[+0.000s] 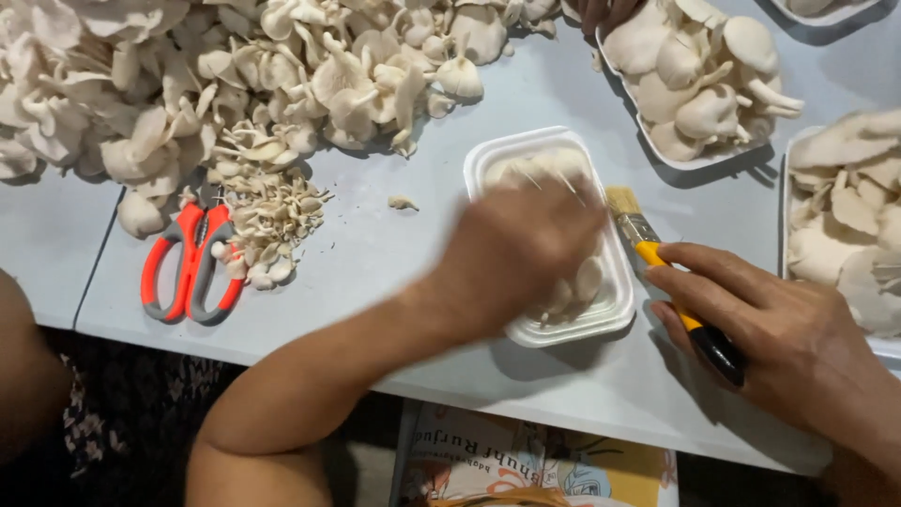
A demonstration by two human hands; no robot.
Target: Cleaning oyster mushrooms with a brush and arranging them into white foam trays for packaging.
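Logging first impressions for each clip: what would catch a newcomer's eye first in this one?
The big heap of pale oyster mushrooms filling the table's far left, with red-handled scissors lying shut at its near edge. At centre, the blurred left hand is over a white foam tray of mushrooms, while the right hand holds a yellow-handled brush beside it. More filled trays sit far right.

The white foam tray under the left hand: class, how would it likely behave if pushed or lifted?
The white foam tray looks thin, so probably light and apt to slide on the smooth table. The mushrooms inside seem soft, likely fragile. The left hand is blurred.
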